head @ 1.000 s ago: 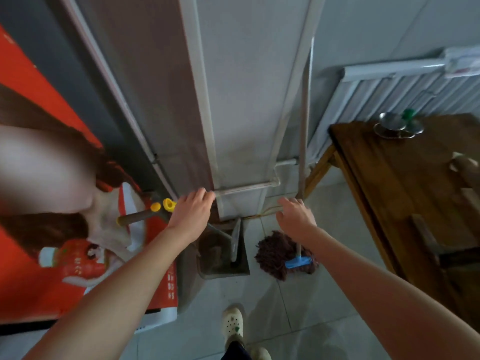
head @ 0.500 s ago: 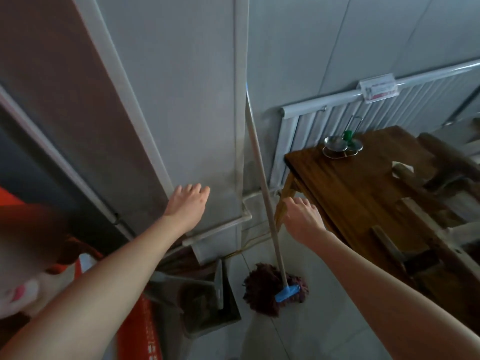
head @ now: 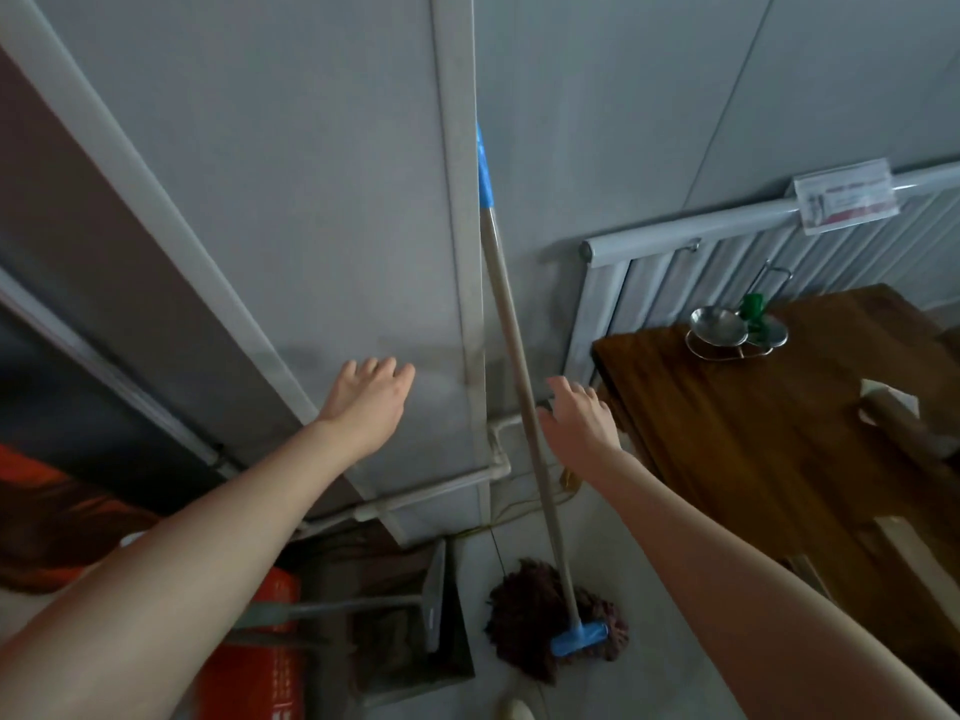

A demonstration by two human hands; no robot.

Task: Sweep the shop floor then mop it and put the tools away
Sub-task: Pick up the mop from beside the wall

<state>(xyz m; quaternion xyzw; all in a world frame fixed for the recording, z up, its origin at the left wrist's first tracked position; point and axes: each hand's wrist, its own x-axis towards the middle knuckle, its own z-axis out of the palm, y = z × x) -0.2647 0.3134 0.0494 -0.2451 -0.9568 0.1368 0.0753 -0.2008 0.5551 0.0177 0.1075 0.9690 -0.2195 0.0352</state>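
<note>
Mop (head: 508, 304) stands leaned in the corner, its pale handle slanting up along the white trim of the pillar (head: 311, 210), with the blue cap of its top end against that trim; its dark reddish head (head: 530, 610) sits on the floor (head: 649, 641), clamped by a blue bar. Left hand (head: 371, 402) is left of the mop, well clear of the handle, raised before the pillar face with fingers straight and together; its grip is released and holds nothing. Right hand (head: 584, 423) is just right of the mop, about halfway up the handle, fingers spread and loose; its grip is released too; the thumb lies very near the handle, and whether it touches cannot be told. Dustpan (head: 415, 662), grey, lies on the floor left of the mop head, near it but apart; its long handle runs further left toward a red poster (head: 249, 667). Pipe (head: 441, 485), white, runs low along the pillar foot left of the mop and bends upward just beside the handle. Right of the mop stands a dark wooden tabletop (head: 753, 449); on its far corner is a wire stand (head: 727, 332) with two metal dishes and something green; behind that, a white radiator (head: 675, 283). Below the mop head, at the frame edge, the toe of a pale shoe (head: 514, 709) shows.
</note>
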